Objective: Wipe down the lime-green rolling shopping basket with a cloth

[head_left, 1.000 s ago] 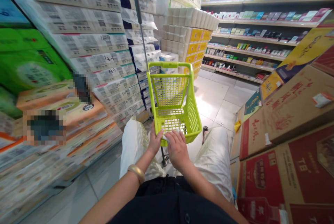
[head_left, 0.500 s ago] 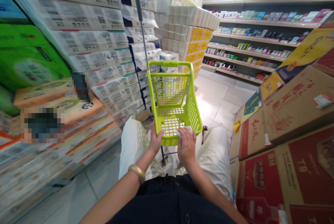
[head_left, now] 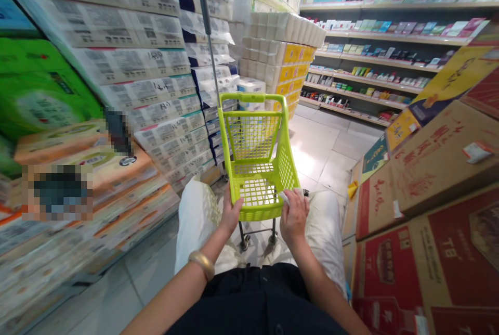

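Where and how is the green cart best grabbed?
Probably by its top handle bar, from above, fingers wrapped over: it's a narrow raised crossbar at the far end, with a gap beneath and no hand on it. The near rim looks worse: the left hand is at its left corner, the right hand, with a white wipe, at its right.

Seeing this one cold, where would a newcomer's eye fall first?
On the green cart at centre. The left hand holds its near left corner; the right hand has a white wad at the near right. Wrapped packs tower at left, cartons at right.
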`<state>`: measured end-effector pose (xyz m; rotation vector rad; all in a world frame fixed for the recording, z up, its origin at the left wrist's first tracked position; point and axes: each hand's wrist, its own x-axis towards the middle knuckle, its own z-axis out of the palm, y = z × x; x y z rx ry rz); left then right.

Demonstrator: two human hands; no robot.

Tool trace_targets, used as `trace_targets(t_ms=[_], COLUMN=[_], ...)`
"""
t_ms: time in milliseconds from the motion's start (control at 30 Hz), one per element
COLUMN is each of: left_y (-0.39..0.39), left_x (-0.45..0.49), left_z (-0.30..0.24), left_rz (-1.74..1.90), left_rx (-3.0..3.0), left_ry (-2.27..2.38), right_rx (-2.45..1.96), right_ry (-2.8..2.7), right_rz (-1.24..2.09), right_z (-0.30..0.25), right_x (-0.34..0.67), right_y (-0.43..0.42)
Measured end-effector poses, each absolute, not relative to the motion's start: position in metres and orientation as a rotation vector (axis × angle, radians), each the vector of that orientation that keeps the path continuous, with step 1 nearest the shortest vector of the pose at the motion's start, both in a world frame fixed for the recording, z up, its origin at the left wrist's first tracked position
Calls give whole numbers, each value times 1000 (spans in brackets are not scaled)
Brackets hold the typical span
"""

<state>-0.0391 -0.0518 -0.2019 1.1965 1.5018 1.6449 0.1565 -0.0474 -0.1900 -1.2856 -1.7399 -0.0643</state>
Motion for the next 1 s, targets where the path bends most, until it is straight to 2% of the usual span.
trace_targets(t_ms=[400, 1000], left_y=[-66, -59], left_x=[-68, -109], left_z=[-186, -180], left_rz=[1579, 1423], left_rx=[998, 917], left_ry=[1402, 1323], right_rx=[-1127, -972], right_ry=[-1945, -2069], right_rz=[65, 50], right_z=[-180, -176], right_x=[136, 119], right_y=[-78, -104])
